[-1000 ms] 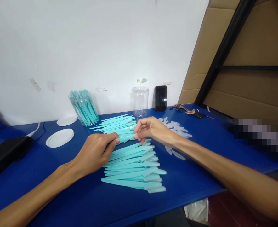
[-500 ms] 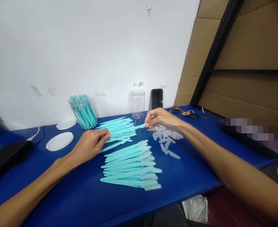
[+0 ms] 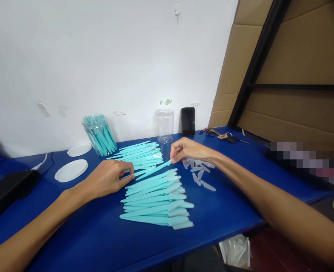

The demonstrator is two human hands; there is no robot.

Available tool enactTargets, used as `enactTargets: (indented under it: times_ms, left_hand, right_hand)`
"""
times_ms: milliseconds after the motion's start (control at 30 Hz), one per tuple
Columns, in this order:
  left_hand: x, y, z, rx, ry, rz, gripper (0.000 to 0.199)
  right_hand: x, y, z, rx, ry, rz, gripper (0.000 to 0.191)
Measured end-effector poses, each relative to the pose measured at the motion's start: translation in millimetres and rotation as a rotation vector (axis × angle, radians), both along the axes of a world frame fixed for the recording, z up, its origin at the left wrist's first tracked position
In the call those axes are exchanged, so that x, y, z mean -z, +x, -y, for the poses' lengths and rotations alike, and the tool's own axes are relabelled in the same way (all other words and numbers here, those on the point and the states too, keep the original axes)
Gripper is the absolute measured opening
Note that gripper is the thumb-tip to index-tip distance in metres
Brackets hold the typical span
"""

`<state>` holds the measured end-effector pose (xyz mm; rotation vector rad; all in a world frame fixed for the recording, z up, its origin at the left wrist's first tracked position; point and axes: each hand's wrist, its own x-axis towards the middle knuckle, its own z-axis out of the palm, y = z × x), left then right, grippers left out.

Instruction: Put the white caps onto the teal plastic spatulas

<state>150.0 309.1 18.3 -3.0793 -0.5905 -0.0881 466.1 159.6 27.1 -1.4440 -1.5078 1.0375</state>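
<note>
My right hand (image 3: 184,149) pinches a turquoise eyebrow razor (image 3: 154,170) by its blade end, its handle slanting down to the left. My left hand (image 3: 108,177) is beside the other end, thumb and fingers apart; part of a razor shows between them, lying low, and whether they touch it I cannot tell. Behind the left hand lies a pile of turquoise razors (image 3: 138,149). Nearer to me is a row of razors (image 3: 155,207) with clear covers over their blade ends. Loose translucent blade covers (image 3: 208,186) lie under and beside the right hand.
By the wall stand a clear jar of razors (image 3: 100,134), an empty clear jar (image 3: 165,126) and a phone (image 3: 188,121). White lids (image 3: 72,170) lie at left near a black case (image 3: 10,192). Keys (image 3: 230,138) lie at back right on the blue table (image 3: 93,234).
The razor in my right hand has come down and toward me, away from the back pile. My left hand has loosened from a closed pinch and its fingers are now apart.
</note>
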Motion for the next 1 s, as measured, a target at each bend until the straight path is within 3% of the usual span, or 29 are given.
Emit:
enactTargets:
  times_ms: [200, 467, 700, 800, 1000]
  left_hand:
    - [7.3, 1, -3, -0.034, -0.034, 0.048, 0.031]
    - [11.3, 4, -2, -0.116, -0.060, 0.073, 0.030]
    - [8.8, 6, 3, -0.166, -0.025, 0.042, 0.029]
    - [7.7, 6, 4, -0.160, -0.006, 0.038, 0.029]
    - [9.4, 3, 2, -0.103, 0.043, 0.087, 0.028]
  right_hand:
    - [10.8, -10, -5, -0.043, 0.037, 0.097, 0.009]
    - [13.3, -18, -4, -0.100, 0.072, 0.139, 0.003]
    - [12.1, -23, -3, -0.123, 0.076, 0.206, 0.009]
    - [7.5, -18, -2, -0.028, 0.110, 0.266, 0.013]
    - [3.8, 7, -4, 0.379, 0.219, 0.492, 0.018]
